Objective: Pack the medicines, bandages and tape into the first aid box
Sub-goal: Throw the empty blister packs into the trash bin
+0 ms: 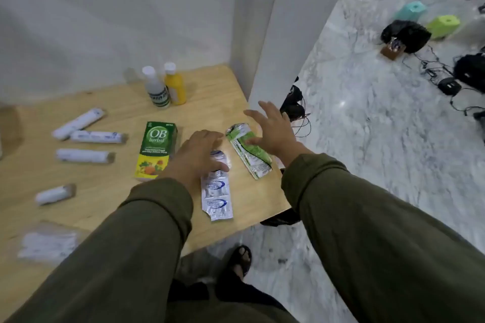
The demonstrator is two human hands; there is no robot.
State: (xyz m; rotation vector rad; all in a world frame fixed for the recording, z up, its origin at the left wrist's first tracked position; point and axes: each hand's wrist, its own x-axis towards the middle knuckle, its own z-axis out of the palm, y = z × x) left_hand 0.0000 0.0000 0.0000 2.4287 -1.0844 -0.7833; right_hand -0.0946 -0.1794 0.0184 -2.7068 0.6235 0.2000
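**Both hands reaching over the pill strips**

From my seat I see the left hand (199, 155) stretched out palm down over the top end of the silver pill strip (216, 191), its fingers fairly straight and close together, lying on or just above the foil; I cannot tell whether they press it. The right hand (273, 128) is spread wide, fingers fanned, with the thumb side over the green pill strip (248, 151); nothing is pinched in it. Both arms come in from the bottom of the view in olive-green sleeves (367, 217), roughly parallel, wrists level.

The two strips lie side by side near the right edge of the wooden table (110, 186), the silver one nearer me, the green one tilted just beyond it. Just left of the left hand lies a green and yellow medicine box (157, 149), flat on the table. Further left are four rolled bandages (86, 136) in white wrappers, scattered apart, and a clear packet (47, 244) near the front edge, too blurred to read. At the back stand a white bottle (156, 92) and a yellow bottle (175, 85), touching each other.

The table sits in a corner of white walls (118, 8). To the right is a grey marbled floor (367, 126) with black cables, bags and two pale coloured containers. A sandalled foot (240, 261) shows below the table edge.
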